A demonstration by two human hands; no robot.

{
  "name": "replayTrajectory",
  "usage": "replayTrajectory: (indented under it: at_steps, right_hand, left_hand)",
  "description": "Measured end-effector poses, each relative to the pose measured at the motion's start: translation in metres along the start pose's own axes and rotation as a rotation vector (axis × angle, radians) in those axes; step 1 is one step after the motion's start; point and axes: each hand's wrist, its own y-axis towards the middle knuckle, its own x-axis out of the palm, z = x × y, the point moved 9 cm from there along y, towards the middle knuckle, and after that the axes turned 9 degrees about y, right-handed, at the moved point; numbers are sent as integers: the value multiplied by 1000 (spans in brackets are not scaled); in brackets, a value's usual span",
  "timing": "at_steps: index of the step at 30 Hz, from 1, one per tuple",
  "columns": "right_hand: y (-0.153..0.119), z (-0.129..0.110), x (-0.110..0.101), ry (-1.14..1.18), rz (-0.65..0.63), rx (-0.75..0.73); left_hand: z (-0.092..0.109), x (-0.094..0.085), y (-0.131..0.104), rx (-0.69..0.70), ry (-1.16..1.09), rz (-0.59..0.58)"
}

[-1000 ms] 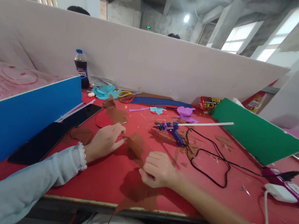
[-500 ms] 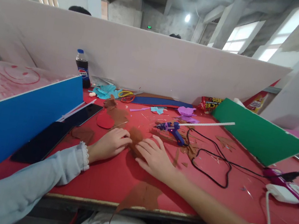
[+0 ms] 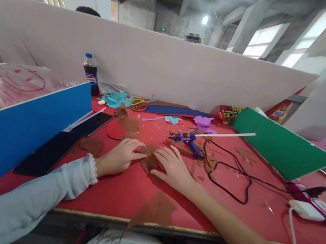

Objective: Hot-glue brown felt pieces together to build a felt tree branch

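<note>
Left hand (image 3: 121, 157), fingers loosely bent, at left edge of brown piece (image 3: 150, 158); right hand (image 3: 173, 169), fingers spread slightly, over its right side. Piece lies on red counter (image 3: 98, 201), mid-scene. Glue gun (image 3: 189, 142) beyond, to the right; brown sheet (image 3: 155, 211) at near edge.

Red tabletop (image 3: 99, 197) bearing brown scraps (image 3: 154, 209), a glue gun (image 3: 189, 140), scissors (image 3: 139, 105) and what looks like a phone (image 3: 96, 125)
</note>
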Motion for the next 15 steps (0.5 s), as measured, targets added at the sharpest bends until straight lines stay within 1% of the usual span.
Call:
replayTrajectory:
  at_steps: [3, 5, 6, 8, 10, 12, 13, 15]
  right_hand:
    - [-1, 0, 1, 38, -24, -15]
    - [-1, 0, 4, 83, -45, -17]
    - [-1, 0, 7, 111, -56, -12]
    - [-2, 1, 11, 164, -70, -1]
    - [-2, 3, 14, 195, -76, 13]
    - [-2, 6, 16, 193, -85, 22]
    - [-3, 6, 17, 185, -91, 25]
    - [-3, 8, 18, 163, -103, 32]
  left_hand:
    - [-1, -2, 1, -21, 14, -3]
    - [-8, -4, 3, -63, 55, 3]
    - [-15, -5, 3, -92, 86, 4]
    - [-35, -6, 2, -173, 159, -1]
    - [-61, -7, -2, -278, 229, -13]
    - [-86, -4, -9, -367, 268, -65]
    - [-94, 0, -12, -382, 263, -105]
    - [-102, 3, -16, -384, 234, -145]
